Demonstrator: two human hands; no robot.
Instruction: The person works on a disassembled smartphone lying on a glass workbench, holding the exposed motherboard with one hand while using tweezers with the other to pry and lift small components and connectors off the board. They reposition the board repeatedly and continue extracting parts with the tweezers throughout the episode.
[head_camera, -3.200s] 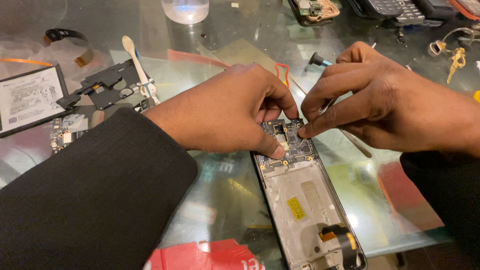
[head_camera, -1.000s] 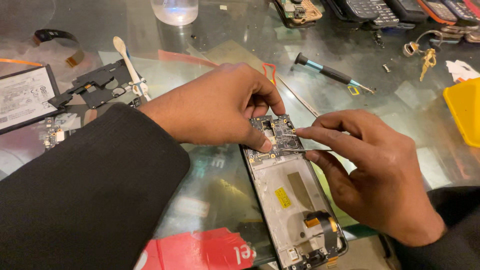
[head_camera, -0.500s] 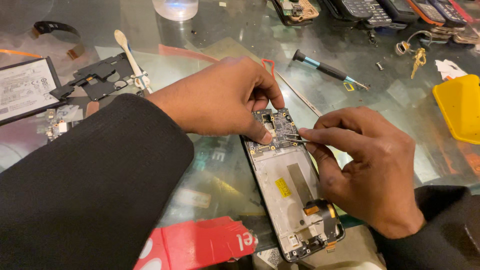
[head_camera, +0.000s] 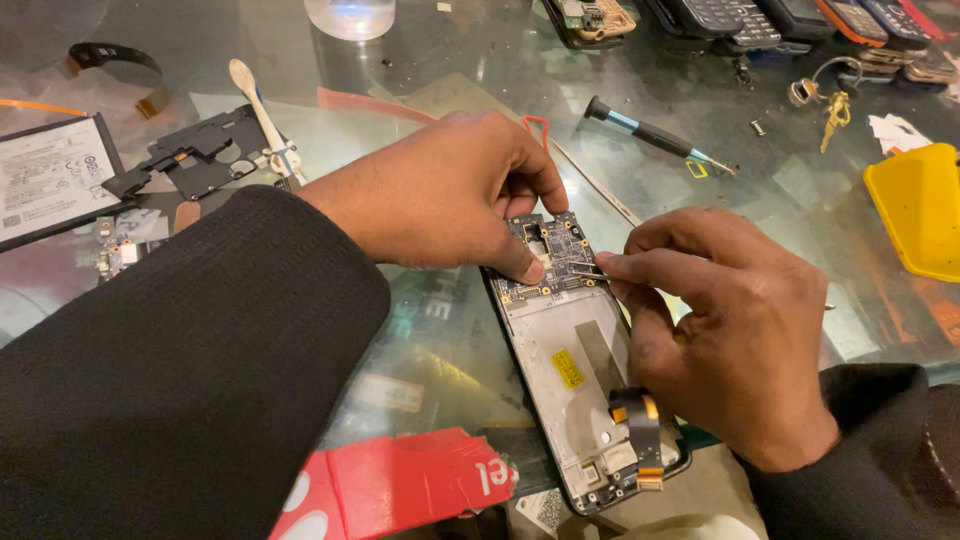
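The opened phone frame (head_camera: 570, 370) lies face-down on the glass surface (head_camera: 440, 340), circuit board (head_camera: 548, 255) at its upper end. The left hand (head_camera: 440, 195) presses thumb and fingers onto the board, grip closed on its edges. The right hand (head_camera: 730, 340) pinches fine tweezers (head_camera: 585, 272), tips touching the board (exact contact point too small to tell). A screwdriver (head_camera: 655, 135) lies apart, beyond.

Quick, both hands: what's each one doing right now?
Left hand: fingers curled, thumb pressing the circuit board of the opened phone.
Right hand: pinched shut on thin tweezers, tips at the board.
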